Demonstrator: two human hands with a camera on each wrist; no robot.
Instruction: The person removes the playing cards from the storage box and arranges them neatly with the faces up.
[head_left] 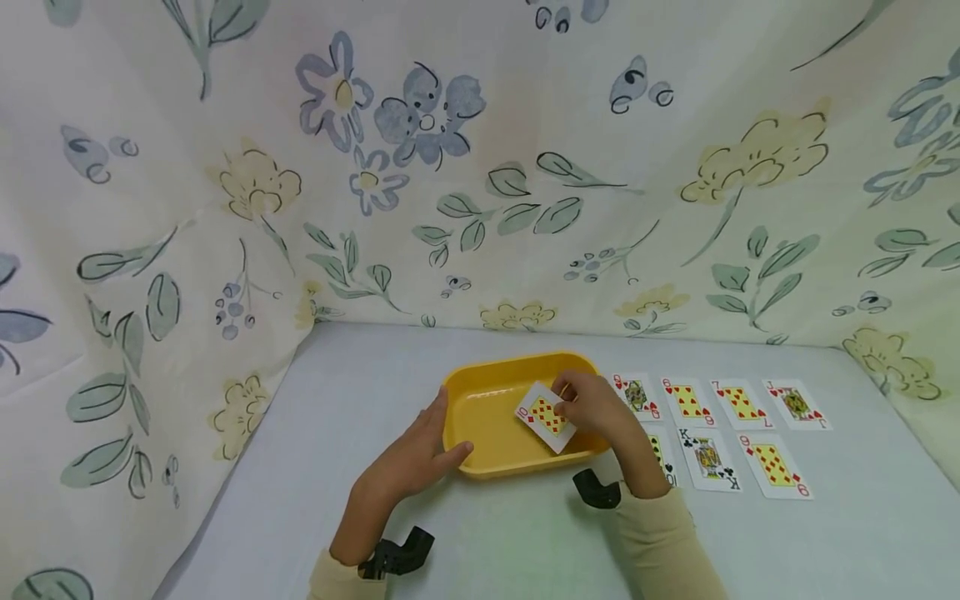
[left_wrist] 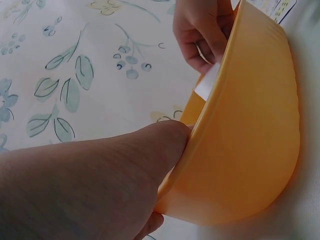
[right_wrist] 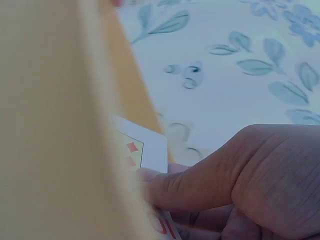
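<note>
A yellow plastic tray [head_left: 502, 473] with raised walls stands on the table. My left hand [head_left: 420, 450] rests against the tray's left end, fingers straight along its outer side and thumb at the front rim. Inside the tray, my right hand [head_left: 592, 404] pinches a ten of diamonds playing card [head_left: 536, 417] by its right edge, between thumb and fingers. The card is held tilted, its face toward the head camera. In the right wrist view the thumb lies over the card [right_wrist: 155, 150], while the tray wall hides much of it.
Right of the tray, face-up cards lie in two rows, among them a jack of hearts [head_left: 797, 405], a king of clubs [head_left: 708, 460] and a nine of diamonds [head_left: 775, 467]. The right forearm partly covers a black ten [head_left: 658, 450]. A floral cloth [head_left: 480, 250] hangs behind the table.
</note>
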